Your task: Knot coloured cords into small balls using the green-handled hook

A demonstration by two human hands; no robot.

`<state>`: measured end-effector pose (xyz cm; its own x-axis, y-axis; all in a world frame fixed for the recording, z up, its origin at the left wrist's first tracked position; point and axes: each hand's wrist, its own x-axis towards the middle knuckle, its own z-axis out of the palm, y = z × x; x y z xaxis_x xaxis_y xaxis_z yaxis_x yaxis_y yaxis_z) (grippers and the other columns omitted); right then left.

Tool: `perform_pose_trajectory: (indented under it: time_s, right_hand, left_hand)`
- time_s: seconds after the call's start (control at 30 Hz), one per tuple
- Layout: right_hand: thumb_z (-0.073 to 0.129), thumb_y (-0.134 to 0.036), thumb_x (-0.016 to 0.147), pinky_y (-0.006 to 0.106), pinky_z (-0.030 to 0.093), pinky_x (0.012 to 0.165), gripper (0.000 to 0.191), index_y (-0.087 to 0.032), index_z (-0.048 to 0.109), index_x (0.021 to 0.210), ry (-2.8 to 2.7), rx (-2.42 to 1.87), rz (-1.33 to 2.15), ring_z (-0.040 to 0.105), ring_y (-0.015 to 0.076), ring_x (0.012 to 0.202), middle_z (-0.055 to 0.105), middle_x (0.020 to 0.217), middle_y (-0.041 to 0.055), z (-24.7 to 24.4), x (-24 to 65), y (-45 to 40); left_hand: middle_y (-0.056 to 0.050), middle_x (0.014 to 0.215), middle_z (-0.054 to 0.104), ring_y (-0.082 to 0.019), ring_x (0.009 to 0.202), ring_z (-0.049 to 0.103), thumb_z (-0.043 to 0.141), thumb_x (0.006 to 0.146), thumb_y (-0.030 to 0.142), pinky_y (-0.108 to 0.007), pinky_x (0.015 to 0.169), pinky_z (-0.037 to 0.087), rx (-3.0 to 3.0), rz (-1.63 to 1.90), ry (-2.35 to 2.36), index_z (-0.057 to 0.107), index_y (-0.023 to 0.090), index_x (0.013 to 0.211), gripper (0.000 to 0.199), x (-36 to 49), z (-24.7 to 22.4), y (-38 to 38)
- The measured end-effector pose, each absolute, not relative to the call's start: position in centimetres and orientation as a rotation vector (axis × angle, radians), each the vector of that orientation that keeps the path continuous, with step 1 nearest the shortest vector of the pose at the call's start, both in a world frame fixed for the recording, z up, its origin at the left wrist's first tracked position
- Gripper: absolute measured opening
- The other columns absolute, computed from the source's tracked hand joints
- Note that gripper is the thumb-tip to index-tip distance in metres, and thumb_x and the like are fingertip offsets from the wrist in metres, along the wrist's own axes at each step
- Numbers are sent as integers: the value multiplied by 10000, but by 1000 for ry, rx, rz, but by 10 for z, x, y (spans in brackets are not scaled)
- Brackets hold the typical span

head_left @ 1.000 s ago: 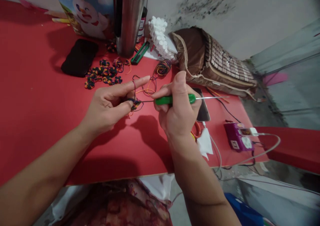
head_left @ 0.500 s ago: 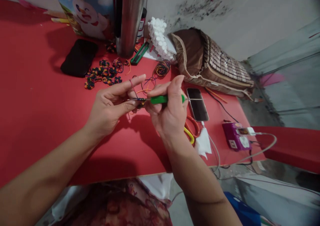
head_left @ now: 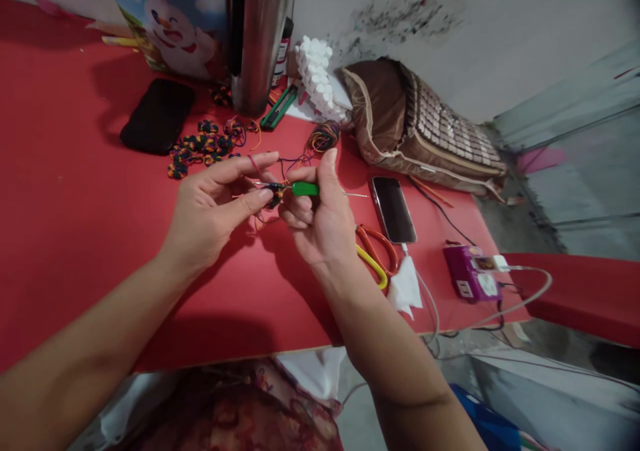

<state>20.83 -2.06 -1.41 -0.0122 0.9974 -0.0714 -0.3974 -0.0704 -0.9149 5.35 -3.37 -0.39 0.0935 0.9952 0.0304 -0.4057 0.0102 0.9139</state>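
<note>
My left hand [head_left: 210, 204] pinches a small dark, multicoloured crochet piece [head_left: 274, 196] between thumb and fingers, with yarn looped round its raised index finger. In my right hand [head_left: 325, 218] is a green-handled crochet hook [head_left: 305, 189]; its thin metal tip reaches the piece, and another thin metal end sticks out to the right. Thin yarn runs from the work back to a wound yarn bundle [head_left: 324, 136]. Behind my left hand, several finished-looking dark and orange knotted pieces [head_left: 203, 146] lie on the red table [head_left: 215, 311].
A black case [head_left: 158, 116], a steel flask [head_left: 265, 38] and a green cutter [head_left: 279, 108] are behind the hands. To the right lie scissors [head_left: 375, 264], a plugged-in phone [head_left: 394, 209], a white tissue [head_left: 407, 288], a purple power box [head_left: 470, 272] and a brown cushion [head_left: 430, 121].
Both hands have shifted slightly left, the right one further. The green handle has moved left with it, and more of the crochet piece shows between the hands.
</note>
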Motion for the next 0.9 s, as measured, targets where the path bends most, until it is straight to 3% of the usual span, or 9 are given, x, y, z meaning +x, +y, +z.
perform_pose_trajectory:
  time_s: [0.2, 0.37, 0.7, 0.8, 0.9]
  right_hand:
    - [505, -808, 1057, 252, 222, 354, 639, -267, 717, 790, -934, -942, 1381, 185, 80, 384, 280, 481, -112, -14, 206, -21]
    - [485, -792, 1072, 251, 303, 380, 657, -278, 709, 730, -1012, -910, 1267, 267, 91, 387, 294, 468, -91, -17, 204, -24]
    - [485, -845, 1043, 237, 371, 433, 669, -274, 749, 817, -941, -942, 1142, 327, 80, 412, 323, 513, -91, -13, 198, -26]
    - [506, -858, 1028, 246, 338, 427, 673, -270, 735, 795, -938, -922, 1173, 329, 80, 412, 329, 511, -90, -13, 197, -26]
    - [526, -842, 1031, 254, 287, 414, 647, -271, 754, 827, -926, -929, 1211, 334, 81, 414, 355, 516, -86, -13, 197, -27]
  left_hand:
    - [6, 783, 755, -120, 659, 681, 970, 740, 51, -201, 581, 616, 986, 1345, 868, 938, 271, 1005, 346, 52, -6, -30]
    - [16, 721, 733, -106, 669, 667, 949, 673, 36, -196, 647, 618, 899, 1405, 768, 941, 247, 990, 380, 56, -12, -26]
    - [26, 823, 770, -94, 744, 699, 909, 739, -13, -189, 711, 636, 849, 1449, 811, 930, 291, 1073, 452, 62, -12, -34]
    - [16, 858, 783, -95, 706, 668, 950, 760, 33, -199, 625, 597, 890, 1430, 844, 932, 304, 1067, 410, 59, -11, -33]
    - [18, 845, 786, -95, 614, 585, 976, 793, 104, -226, 491, 479, 922, 1383, 888, 936, 347, 1059, 363, 56, -10, -32]
